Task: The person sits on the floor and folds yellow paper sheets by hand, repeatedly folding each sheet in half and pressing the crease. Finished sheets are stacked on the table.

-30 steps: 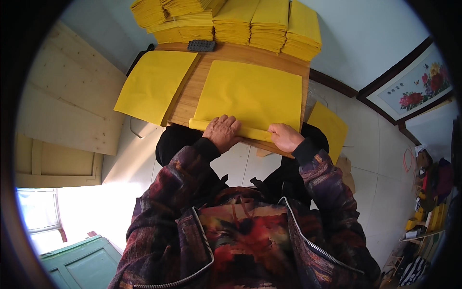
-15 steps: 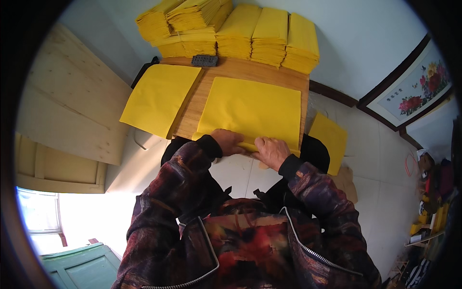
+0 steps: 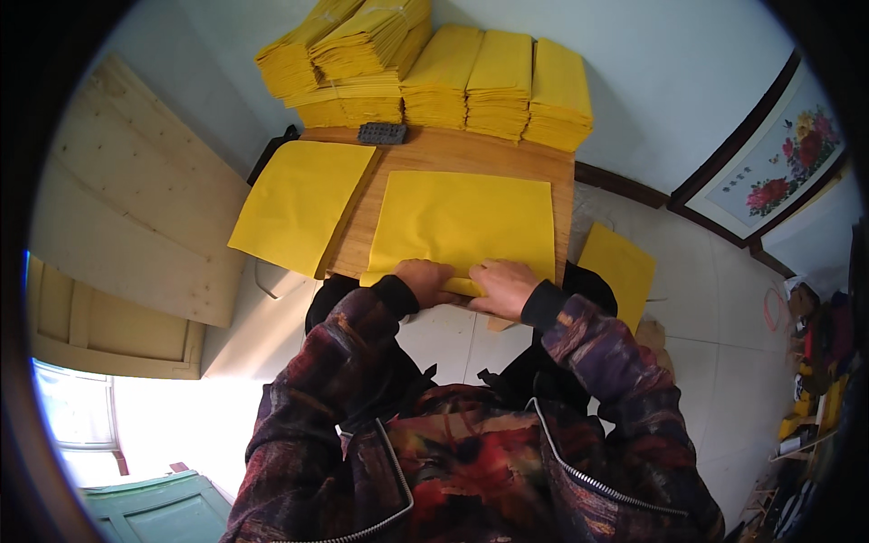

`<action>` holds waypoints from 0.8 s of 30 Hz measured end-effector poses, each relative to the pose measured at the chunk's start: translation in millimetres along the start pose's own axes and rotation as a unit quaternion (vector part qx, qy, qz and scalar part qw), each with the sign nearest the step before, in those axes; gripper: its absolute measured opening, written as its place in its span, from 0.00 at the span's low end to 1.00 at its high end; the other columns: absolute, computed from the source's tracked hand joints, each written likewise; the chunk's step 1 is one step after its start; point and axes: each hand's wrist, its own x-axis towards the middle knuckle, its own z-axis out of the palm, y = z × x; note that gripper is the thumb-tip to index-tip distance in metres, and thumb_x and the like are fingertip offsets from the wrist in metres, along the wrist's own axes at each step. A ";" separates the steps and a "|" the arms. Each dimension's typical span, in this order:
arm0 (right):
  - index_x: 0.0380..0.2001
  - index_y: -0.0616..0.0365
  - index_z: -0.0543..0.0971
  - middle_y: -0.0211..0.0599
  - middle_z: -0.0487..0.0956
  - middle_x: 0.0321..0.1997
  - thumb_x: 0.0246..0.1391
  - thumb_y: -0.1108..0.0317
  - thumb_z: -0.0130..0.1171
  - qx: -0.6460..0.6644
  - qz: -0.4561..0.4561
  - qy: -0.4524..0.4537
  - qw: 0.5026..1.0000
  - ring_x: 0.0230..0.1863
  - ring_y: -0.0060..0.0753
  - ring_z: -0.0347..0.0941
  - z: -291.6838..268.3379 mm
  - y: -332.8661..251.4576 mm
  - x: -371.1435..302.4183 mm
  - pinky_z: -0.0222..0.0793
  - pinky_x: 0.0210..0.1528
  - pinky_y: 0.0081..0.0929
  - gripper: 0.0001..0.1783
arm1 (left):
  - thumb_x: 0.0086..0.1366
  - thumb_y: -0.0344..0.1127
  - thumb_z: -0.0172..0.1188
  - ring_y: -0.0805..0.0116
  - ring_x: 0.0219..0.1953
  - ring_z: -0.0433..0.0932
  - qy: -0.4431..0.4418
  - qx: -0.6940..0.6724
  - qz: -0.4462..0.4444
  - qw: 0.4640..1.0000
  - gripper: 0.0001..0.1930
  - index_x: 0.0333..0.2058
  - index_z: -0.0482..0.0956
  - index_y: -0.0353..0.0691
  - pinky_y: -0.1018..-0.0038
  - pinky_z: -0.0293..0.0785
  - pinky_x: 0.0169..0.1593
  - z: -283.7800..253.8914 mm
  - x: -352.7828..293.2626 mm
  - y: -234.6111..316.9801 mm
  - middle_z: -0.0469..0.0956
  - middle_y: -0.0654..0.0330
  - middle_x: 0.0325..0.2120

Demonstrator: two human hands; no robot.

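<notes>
A yellow sheet (image 3: 462, 217), which looks like paper, lies on the wooden table in front of me with its near edge turned up in a narrow fold. My left hand (image 3: 424, 279) grips that fold left of its middle, fingers curled and thumb tucked out of sight. Close beside it, my right hand (image 3: 503, 288) pinches the same fold, its knuckles uppermost. The undersides of both hands are hidden. To the left lies a neat pile of similar yellow sheets (image 3: 303, 206), jutting past the table's left edge.
Several tall stacks of folded yellow sheets (image 3: 498, 77) line the back of the wooden table (image 3: 362, 222). A dark grey block (image 3: 382, 134) sits before them. More yellow material (image 3: 617, 271) is right of the table, a framed flower picture (image 3: 778, 172) beyond. Wooden boards (image 3: 136, 190) lean at left.
Both hands have worked slightly farther onto the sheet from its near edge, and its flat part looks shorter. The whole view has tilted a little, so the table appears lower.
</notes>
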 end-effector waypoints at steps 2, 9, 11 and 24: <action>0.31 0.61 0.77 0.50 0.78 0.33 0.46 0.52 0.63 -0.045 0.034 0.033 0.998 0.38 0.52 0.76 6.9 -13.0 -3.1 0.71 0.41 0.43 0.21 | 0.53 0.58 0.62 0.50 0.36 0.78 -0.042 -0.016 0.032 0.998 0.27 0.46 0.76 0.48 0.60 0.73 0.41 -9.3 5.9 -3.3 0.80 0.53 0.32; 0.32 0.64 0.75 0.52 0.78 0.31 0.44 0.51 0.64 0.090 0.042 -0.135 0.986 0.37 0.54 0.75 -5.3 11.3 19.7 0.70 0.40 0.43 0.24 | 0.53 0.52 0.62 0.54 0.37 0.78 0.131 0.124 0.078 0.981 0.21 0.38 0.75 0.43 0.61 0.72 0.41 -3.7 -5.6 3.1 0.79 0.53 0.32; 0.32 0.64 0.75 0.52 0.78 0.31 0.45 0.52 0.64 0.117 0.021 -0.144 0.982 0.37 0.53 0.75 -8.8 16.9 20.6 0.70 0.40 0.43 0.23 | 0.52 0.50 0.63 0.55 0.38 0.78 0.131 0.112 0.026 0.985 0.19 0.35 0.73 0.42 0.61 0.72 0.41 4.0 -8.2 8.6 0.79 0.54 0.32; 0.35 0.65 0.77 0.54 0.78 0.33 0.44 0.56 0.63 0.135 0.035 -0.144 0.980 0.38 0.56 0.75 -10.5 7.4 20.2 0.69 0.40 0.42 0.22 | 0.52 0.59 0.62 0.50 0.35 0.78 0.095 0.100 0.050 0.989 0.26 0.36 0.75 0.42 0.57 0.72 0.39 -3.2 -5.0 4.0 0.80 0.53 0.30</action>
